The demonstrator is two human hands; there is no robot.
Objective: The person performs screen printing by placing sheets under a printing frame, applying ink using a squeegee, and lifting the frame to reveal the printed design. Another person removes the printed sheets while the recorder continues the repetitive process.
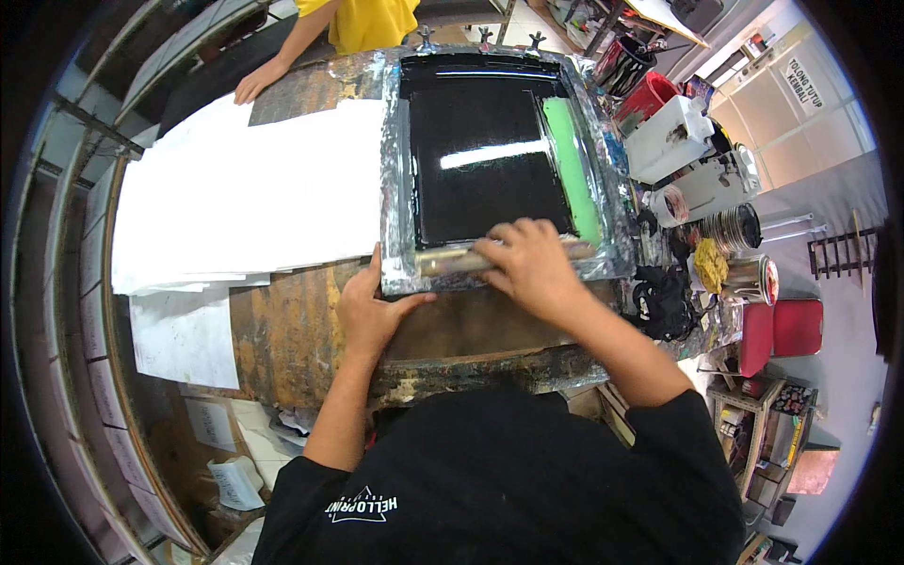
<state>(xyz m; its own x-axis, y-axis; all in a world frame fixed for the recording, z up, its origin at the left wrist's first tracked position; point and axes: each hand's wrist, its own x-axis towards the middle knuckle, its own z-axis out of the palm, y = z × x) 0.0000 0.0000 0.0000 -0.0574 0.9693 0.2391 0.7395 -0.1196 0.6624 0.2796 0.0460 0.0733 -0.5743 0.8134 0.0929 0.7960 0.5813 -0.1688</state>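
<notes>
A screen printing frame (391, 202) lies flat on the worktable, its mesh covered in black ink (480, 188) with a green strip (573, 169) down the right side. My right hand (532, 268) is closed over the wooden handle of a squeegee (447, 262), which lies across the near end of the frame. At the near left corner, my left hand (369, 309) grips the frame, thumb along its near edge and fingers against its left side. White paper sheets (254, 188) are piled just left of the frame. The squeegee's blade edge is hidden.
Wing-nut clamps (485, 36) hold the frame's far edge. Another person's hand (261, 81) rests at the paper's far edge. Right of the frame stand a white jerrycan (669, 137), a tin can (751, 278) with a yellow rag (710, 265), and a red chair (796, 327). Shelving (104, 377) lines the left.
</notes>
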